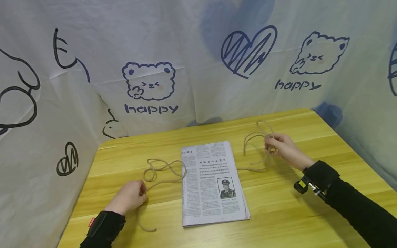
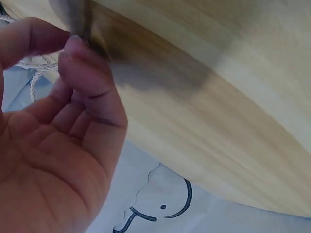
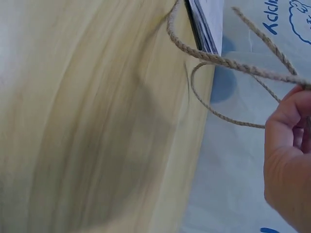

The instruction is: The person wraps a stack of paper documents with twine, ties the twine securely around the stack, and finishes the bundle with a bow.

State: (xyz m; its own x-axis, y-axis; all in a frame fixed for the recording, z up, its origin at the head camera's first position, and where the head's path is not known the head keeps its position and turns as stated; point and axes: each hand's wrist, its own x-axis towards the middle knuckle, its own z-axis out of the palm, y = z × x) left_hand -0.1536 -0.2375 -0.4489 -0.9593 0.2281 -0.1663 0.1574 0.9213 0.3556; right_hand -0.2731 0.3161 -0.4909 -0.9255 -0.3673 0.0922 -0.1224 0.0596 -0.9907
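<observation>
A folded stack of newspaper [image 1: 204, 193] lies on the table with a length of twine [image 1: 251, 169] emerging from both sides of it. On the left, my left hand [image 1: 128, 198] pinches the twine between thumb and fingertips, and a short tail hangs to the tabletop. Loose loops of that side lie beside the paper. My right hand [image 1: 283, 148], raised over the right part of the table, grips gathered loops of twine; in the right wrist view the braided strands [image 3: 233, 64] run into its fingers. Something small and yellowish shows at these fingers, its kind unclear.
The yellow wood-grain table [image 1: 310, 206] has rounded far corners. White cloth [image 1: 198, 69] printed with bears and hearts hangs behind it and along the sides. Black bands [image 1: 322, 175] sit round the wrists.
</observation>
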